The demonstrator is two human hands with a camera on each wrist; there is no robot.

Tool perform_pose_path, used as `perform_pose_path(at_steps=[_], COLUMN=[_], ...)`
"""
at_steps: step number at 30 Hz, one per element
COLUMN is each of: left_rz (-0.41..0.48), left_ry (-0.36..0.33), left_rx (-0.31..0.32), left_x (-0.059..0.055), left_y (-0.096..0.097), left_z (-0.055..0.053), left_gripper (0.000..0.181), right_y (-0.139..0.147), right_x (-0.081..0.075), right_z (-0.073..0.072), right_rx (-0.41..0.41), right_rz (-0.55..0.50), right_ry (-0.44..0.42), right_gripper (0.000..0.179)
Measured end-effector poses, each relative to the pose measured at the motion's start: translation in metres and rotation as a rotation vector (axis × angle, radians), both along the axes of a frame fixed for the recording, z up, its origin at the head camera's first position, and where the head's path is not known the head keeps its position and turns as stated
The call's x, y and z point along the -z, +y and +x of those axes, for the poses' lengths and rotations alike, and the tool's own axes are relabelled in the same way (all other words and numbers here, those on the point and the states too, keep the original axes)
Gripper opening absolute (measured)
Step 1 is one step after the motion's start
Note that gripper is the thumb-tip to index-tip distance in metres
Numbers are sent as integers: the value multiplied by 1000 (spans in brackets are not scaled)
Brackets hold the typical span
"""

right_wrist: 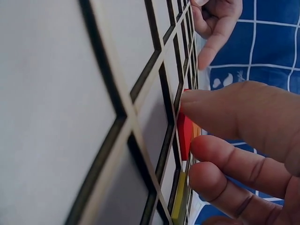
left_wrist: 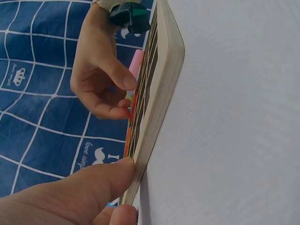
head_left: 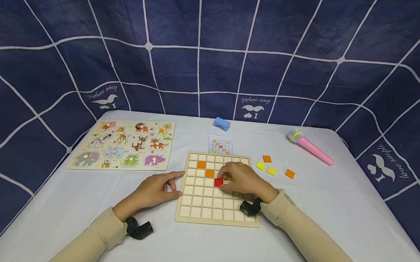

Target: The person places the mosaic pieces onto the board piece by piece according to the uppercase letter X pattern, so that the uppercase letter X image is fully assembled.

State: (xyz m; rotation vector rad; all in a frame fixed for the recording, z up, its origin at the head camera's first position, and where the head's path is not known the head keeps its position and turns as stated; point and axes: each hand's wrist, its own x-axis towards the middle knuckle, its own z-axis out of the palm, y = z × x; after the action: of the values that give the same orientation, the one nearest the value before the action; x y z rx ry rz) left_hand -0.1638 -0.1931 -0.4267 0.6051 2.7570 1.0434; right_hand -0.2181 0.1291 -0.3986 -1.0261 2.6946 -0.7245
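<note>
Beige sleeves point(head_left: 307, 230) are flanking the wooden grid board point(head_left: 213, 222); my unclenched left hand point(head_left: 155, 189) is touching its left edge; my right hand point(head_left: 244, 179) is touching its central red tile point(head_left: 218, 182), whether pinching I cannot tell.

"love simple" point(head_left: 255, 100), "I" point(head_left: 257, 115), heart point(head_left: 248, 115), moustache point(head_left: 253, 108) — on blue cloth point(head_left: 170, 68) — blurred lettering point(head_left: 289, 199) on right sleeve point(head_left: 290, 218)

1. Here's the left arm, and it's wearing a plain beige fabric sleeve point(head_left: 88, 236) with a broad, creased cuff!
2. Over to the right, a matching beige fabric sleeve point(head_left: 312, 233), with small dark lettering point(head_left: 289, 200) near the wrist!
3. Black, curved wrist device point(head_left: 139, 228) on the left, black rounded counterpart point(head_left: 250, 207) on the right!
</note>
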Motion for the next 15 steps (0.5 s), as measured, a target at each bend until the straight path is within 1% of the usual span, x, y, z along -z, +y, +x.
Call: perform_pose_path(at_steps=[2,5,11,15], left_rz=[-1,0,7,3], left_ry=[-1,-1,2,4], left_rx=[0,3,6,5], left_x=[0,0,1,1], left_y=[0,0,1,0], left_z=[0,0,0,0], left_gripper=[62,62,63,62], right_y=[2,7,22,33], right_x=[0,0,2,4], right_z=[0,0,-1,-1], right_rx=[-7,-25,-44,-36], right_rz=[-17,-69,-213,-290], right_ry=[-4,-16,-80,-119], right_gripper=[19,19,16,16])
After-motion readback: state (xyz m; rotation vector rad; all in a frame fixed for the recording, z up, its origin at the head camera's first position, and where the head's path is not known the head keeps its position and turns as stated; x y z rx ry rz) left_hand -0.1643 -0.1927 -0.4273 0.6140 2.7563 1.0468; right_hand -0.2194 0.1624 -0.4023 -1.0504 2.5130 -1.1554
